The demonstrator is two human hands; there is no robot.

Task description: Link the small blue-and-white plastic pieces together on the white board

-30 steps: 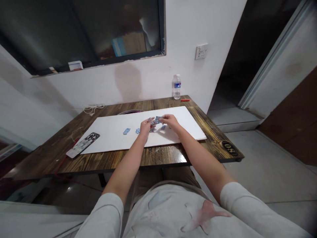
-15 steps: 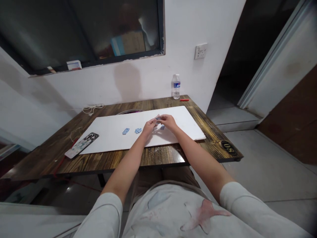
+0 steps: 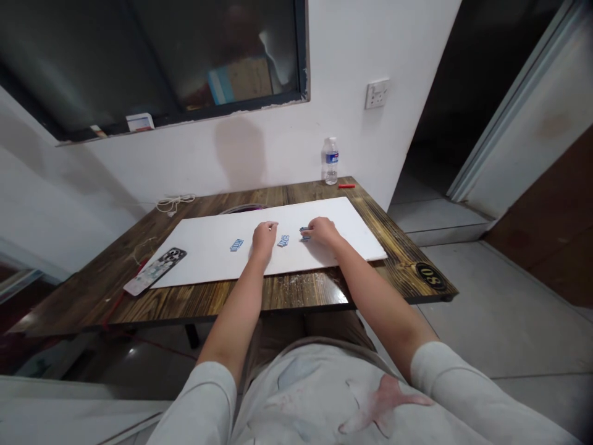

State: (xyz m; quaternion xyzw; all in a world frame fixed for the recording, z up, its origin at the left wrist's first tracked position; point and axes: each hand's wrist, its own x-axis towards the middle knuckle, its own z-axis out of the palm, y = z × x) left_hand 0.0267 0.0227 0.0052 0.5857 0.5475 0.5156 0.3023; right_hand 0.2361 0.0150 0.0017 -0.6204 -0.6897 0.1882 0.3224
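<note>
On a white board (image 3: 208, 266) lie small flat pieces with blue edges, too small to name. One overlapping row of blue-edged pieces (image 3: 236, 245) is left of my hands, and a second cluster (image 3: 283, 240) sits between them. My left hand (image 3: 264, 238) rests low over the board with fingers curled; what they hold, if anything, is hidden. At the right-hand cluster (image 3: 304, 232) my right hand (image 3: 323, 230) has its thumb and fingers pinched on a blue-edged piece, partly covering the pile.
A phone (image 3: 155, 271) in a patterned case overlaps the board's left edge. Behind the board are a white cable (image 3: 175, 203), a water bottle (image 3: 331, 162) and a red pen-like object (image 3: 346, 186). The wooden table (image 3: 306, 292) meets a wall at the back.
My hands were together above the board and have parted. The left moved left and down over the spot of a loose pile; the right lowered onto the right-hand cluster. The middle cluster now shows.
</note>
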